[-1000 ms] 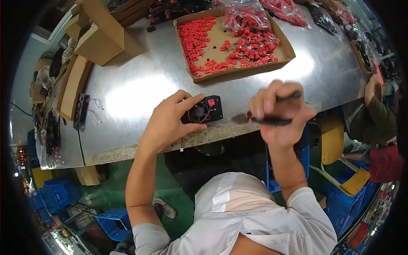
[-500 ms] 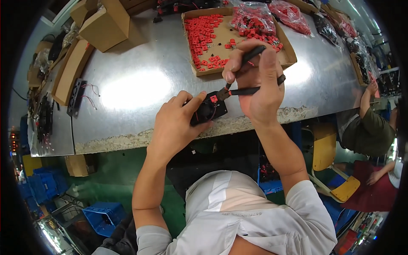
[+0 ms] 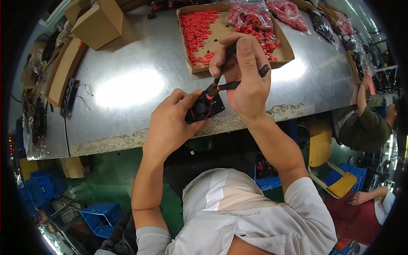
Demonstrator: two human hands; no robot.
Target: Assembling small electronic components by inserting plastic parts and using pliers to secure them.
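Note:
My left hand (image 3: pixel 169 121) grips a black panel with a small round cooling fan (image 3: pixel 200 109) set in it, close above the table's front edge. Its fingers and thumb curl round the panel's left side. In my right hand (image 3: pixel 250 95), palm turned up, are pliers (image 3: pixel 231 85) with black handles. The handles are spread apart between thumb and fingers. The jaws meet a small red plastic piece (image 3: pixel 208 97) at the fan's upper corner; whether they are closed on it I cannot tell.
Beyond my hands, a shallow cardboard tray (image 3: pixel 280 63) holds many red plastic pieces (image 3: pixel 194 32) and a filled clear bag (image 3: pixel 250 17). At left lie another black fan panel (image 3: pixel 69 97) with wires and an open carton (image 3: pixel 95 27). A yellow chair (image 3: pixel 319 144) and other people are at right.
The pliers' jaws have moved from beside the red piece onto it. My right hand has shifted left, while my left hand keeps its grip on the fan panel. The whole view has shifted slightly.

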